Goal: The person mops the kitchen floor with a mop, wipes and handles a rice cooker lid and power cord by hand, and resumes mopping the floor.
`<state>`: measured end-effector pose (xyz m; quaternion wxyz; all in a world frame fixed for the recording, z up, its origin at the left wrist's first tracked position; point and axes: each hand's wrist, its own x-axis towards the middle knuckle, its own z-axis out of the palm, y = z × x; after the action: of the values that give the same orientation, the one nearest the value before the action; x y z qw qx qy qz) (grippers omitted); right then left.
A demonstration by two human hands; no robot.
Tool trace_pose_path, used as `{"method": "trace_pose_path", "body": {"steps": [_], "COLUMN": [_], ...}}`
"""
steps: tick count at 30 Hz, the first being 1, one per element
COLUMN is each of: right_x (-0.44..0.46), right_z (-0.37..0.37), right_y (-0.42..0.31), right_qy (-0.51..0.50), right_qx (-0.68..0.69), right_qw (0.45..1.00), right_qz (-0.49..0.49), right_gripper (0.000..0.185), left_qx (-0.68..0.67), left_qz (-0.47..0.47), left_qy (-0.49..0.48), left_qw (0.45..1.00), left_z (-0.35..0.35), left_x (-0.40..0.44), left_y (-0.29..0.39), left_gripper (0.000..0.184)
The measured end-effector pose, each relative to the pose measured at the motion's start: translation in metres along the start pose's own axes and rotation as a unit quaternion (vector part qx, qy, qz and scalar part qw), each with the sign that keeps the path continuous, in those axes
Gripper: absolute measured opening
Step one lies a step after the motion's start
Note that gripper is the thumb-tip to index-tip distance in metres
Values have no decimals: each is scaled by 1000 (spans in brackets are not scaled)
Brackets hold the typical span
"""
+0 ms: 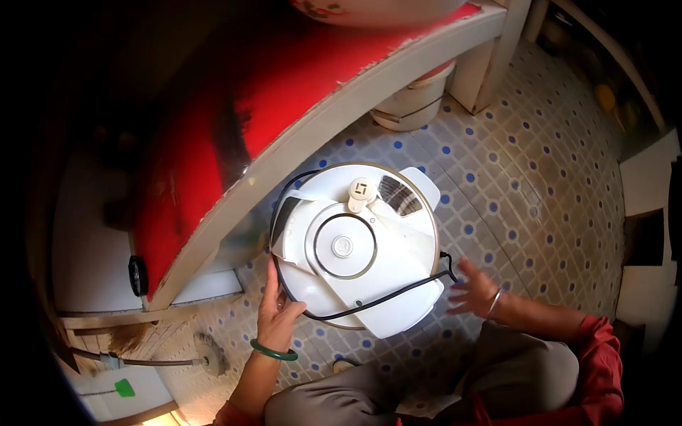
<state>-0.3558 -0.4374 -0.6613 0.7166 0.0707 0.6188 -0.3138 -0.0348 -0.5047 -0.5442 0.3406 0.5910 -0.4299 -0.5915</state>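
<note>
A white, round electric cooker [405, 245] stands on the tiled floor in front of me, seen from above. Its lid has a central disc inside a dark ring and a cream valve knob [361, 190]. A black power cord [383, 292] runs round its left side and across the lower part of the top. My left hand [278, 312], with a green bangle, grips the cooker's lower left side, thumb near the cord. To the right, my right hand [474, 290] is slightly blurred, fingers spread, close to the cord's loop and apart from the cooker.
A table with a red top [284, 99] and a pale edge rises at the upper left, close to the cooker. Beneath it stands a white bucket [413, 105]. A floral basin [383, 10] sits on top. White box-like pieces [645, 184] are at the far right.
</note>
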Motion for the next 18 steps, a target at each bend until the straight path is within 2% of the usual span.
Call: {"method": "trace_pose_path", "body": {"steps": [1, 2, 4, 5, 7, 12, 17, 18], "right_x": [3, 6, 13, 20, 41, 54, 72, 77], "right_z": [0, 3, 13, 16, 23, 41, 81, 91], "right_y": [9, 12, 16, 19, 23, 7, -26, -35], "right_qy": [-57, -53, -216, -211, -268, -252, -254, -256], "right_qx": [56, 65, 120, 133, 77, 57, 86, 86], "right_qw": [989, 989, 962, 961, 960, 966, 963, 963], "right_qz": [122, 124, 118, 120, 1, 4, 4, 4], "right_gripper": [86, 86, 64, 64, 58, 62, 55, 54], "left_qx": [-11, -1, 7, 13, 15, 0, 6, -10], "left_qz": [7, 25, 36, 51, 46, 67, 111, 124], "left_qy": [-3, -8, -12, -9, -19, 19, 52, 94], "left_qw": [1000, 1000, 999, 999, 999, 998, 992, 988], "left_z": [1, 1, 0, 1, 3, 9, -10, -14], "left_x": [0, 0, 0, 0, 1, 20, 68, 81], "left_y": [-2, -5, -8, -10, -10, -2, 8, 8], "left_gripper": [81, 80, 80, 80, 81, 81, 82, 71]}}
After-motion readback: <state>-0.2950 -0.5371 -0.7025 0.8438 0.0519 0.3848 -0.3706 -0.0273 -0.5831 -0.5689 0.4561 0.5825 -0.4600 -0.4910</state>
